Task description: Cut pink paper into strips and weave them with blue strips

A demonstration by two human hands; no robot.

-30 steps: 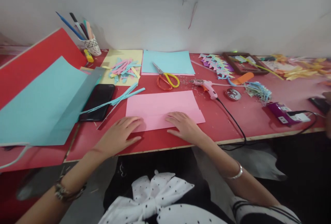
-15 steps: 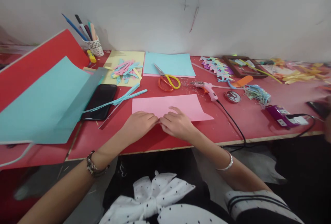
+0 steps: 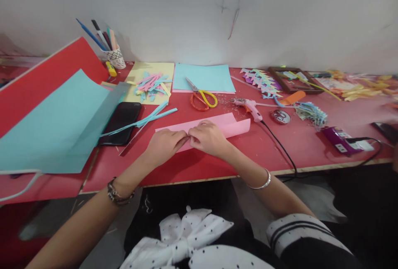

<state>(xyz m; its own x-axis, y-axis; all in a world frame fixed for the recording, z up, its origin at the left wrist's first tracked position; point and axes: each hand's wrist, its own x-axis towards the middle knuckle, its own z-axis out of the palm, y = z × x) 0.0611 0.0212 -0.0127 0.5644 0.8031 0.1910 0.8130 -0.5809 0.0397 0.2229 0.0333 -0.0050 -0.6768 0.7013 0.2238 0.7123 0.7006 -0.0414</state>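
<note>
A sheet of pink paper (image 3: 228, 124) lies on the red table, its near edge lifted and curling over toward the wall. My left hand (image 3: 164, 144) pinches that edge near its middle, fingers closed. Right beside it, my right hand (image 3: 207, 137) grips the same edge, its fingertips almost touching the left ones. The paper's right end stands up in a loose fold, while much of the middle is hidden behind my hands. Beyond the sheet rest scissors (image 3: 203, 98) with one red and one yellow handle. To the right sits a pink glue gun (image 3: 250, 108).
A black phone (image 3: 121, 124) lies at left with blue paper strips (image 3: 155, 113) across it. Cut strips (image 3: 152, 84) are heaped on yellow paper. Blue sheets (image 3: 202, 78) lie near the wall. A pen cup (image 3: 115, 57) stands back left; a purple power strip (image 3: 340, 140) lies right.
Both hands have moved slightly away from me, bringing the pink paper's near edge up and over. The right end, flat before, now stands in a curl.
</note>
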